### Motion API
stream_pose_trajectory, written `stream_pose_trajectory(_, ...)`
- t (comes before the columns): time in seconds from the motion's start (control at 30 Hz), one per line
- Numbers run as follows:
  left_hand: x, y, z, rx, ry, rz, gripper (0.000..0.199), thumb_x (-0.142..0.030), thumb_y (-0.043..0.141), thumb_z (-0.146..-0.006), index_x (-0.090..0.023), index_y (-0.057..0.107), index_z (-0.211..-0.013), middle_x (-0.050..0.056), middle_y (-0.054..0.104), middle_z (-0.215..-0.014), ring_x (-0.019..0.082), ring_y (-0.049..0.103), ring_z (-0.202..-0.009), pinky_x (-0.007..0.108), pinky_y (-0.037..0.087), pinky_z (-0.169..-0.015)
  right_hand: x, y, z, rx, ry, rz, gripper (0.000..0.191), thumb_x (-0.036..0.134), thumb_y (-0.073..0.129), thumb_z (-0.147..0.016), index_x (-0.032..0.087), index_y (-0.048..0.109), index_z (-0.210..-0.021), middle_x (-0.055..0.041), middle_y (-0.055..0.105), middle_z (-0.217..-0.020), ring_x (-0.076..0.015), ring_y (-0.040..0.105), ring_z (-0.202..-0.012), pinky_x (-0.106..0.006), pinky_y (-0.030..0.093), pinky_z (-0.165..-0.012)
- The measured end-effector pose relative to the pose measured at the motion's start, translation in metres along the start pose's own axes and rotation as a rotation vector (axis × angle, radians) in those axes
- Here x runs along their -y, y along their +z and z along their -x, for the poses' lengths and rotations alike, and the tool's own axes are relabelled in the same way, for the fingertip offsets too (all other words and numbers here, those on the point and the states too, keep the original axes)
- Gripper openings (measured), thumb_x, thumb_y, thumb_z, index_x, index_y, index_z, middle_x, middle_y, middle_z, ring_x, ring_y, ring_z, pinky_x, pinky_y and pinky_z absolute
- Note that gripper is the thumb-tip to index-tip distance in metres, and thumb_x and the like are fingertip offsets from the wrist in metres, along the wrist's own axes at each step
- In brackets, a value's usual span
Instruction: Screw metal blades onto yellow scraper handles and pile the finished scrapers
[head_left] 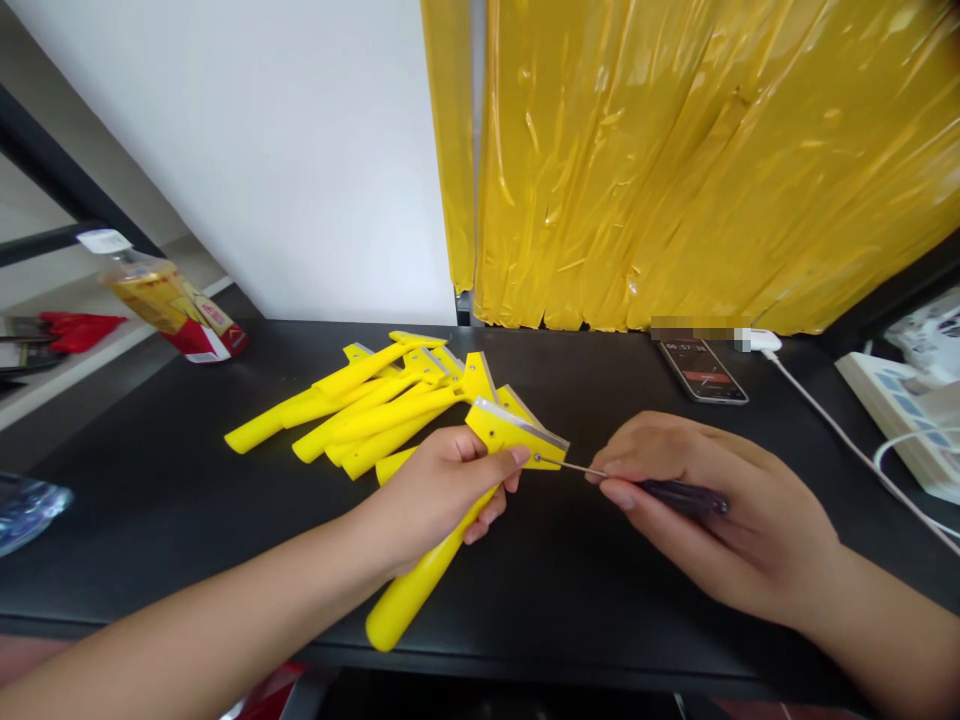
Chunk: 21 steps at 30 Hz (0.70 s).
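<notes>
My left hand (pixel 442 495) grips a yellow plastic scraper (pixel 510 435) by its neck, with the handle (pixel 420 580) running down toward the table's front edge. A thin steel blade (pixel 521 425) lines the top of the scraper's head. My right hand (pixel 712 510) pinches a small screwdriver (pixel 679 497) with a dark purple handle. Its thin shaft reaches left, and the tip meets a screw (pixel 537 457) in the scraper's head. Behind my left hand lies a jumbled pile of several similar yellow scrapers (pixel 352 405).
The black table (pixel 150 520) carries a phone (pixel 701 370) with a white charging cable (pixel 825 420) and a white power strip (pixel 892 420) at right. A bottle (pixel 172 295) lies at back left near a red item (pixel 79 330). Yellow plastic sheeting (pixel 675 170) hangs behind the table.
</notes>
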<state>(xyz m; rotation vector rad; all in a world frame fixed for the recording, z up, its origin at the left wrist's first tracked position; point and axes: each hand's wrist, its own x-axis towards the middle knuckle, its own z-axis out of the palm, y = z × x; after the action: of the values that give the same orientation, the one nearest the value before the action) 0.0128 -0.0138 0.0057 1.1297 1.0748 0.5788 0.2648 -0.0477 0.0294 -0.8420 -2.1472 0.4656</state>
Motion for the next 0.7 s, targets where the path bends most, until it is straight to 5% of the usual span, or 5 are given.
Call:
stream_pose_trajectory(0.2, -0.001, 0.002, 0.0, 0.023, 0.001, -0.045, 0.043, -0.056, 0.075, -0.089, -0.019, 0.062, -0.073, -0.002, 0.053, -0.05, 0.009, 0.045, -0.039, 0.021, 0.033, -0.041, 0.005, 0.0, 0.002, 0.002, -0.133, 0.182, 0.018, 0.027, 0.073, -0.099, 0.031, 0.06, -0.112, -0.0039, 0.077, -0.089, -0.0248, 0.072, -0.082, -0.04, 0.058, -0.074)
stream_pose_trajectory(0.33, -0.001, 0.001, 0.0, 0.035, 0.011, 0.001, 0.042, -0.052, 0.077, -0.089, -0.019, 0.058, -0.07, -0.003, 0.051, -0.05, 0.009, 0.044, -0.04, 0.021, 0.034, -0.04, 0.008, 0.001, 0.002, 0.014, -0.127, 0.157, 0.035, 0.054, 0.039, -0.111, 0.026, 0.059, -0.117, -0.0089, 0.071, -0.091, -0.0259, 0.068, -0.081, -0.043, 0.055, -0.074)
stream_pose_trajectory(0.5, -0.001, 0.0, 0.0, 0.029, 0.025, 0.086, 0.041, -0.049, 0.078, -0.091, -0.019, 0.057, -0.071, -0.006, 0.046, -0.05, 0.007, 0.039, -0.041, 0.019, 0.033, -0.04, 0.023, 0.002, -0.011, -0.099, -0.009, 0.223, 0.005, 0.023, 0.055, -0.108, 0.027, 0.059, -0.108, -0.0001, 0.066, -0.083, -0.016, 0.06, -0.067, -0.031, 0.049, -0.064)
stream_pose_trajectory(0.7, -0.006, -0.002, 0.0, -0.025, 0.068, 0.128, 0.034, -0.04, 0.075, -0.093, -0.019, 0.057, -0.075, -0.006, 0.049, -0.054, 0.007, 0.039, -0.043, 0.019, 0.032, -0.04, 0.035, 0.002, -0.026, -0.001, 0.235, 0.118, 0.007, 0.023, 0.058, -0.105, 0.027, 0.059, -0.101, 0.0031, 0.061, -0.084, -0.0127, 0.059, -0.072, -0.026, 0.047, -0.061)
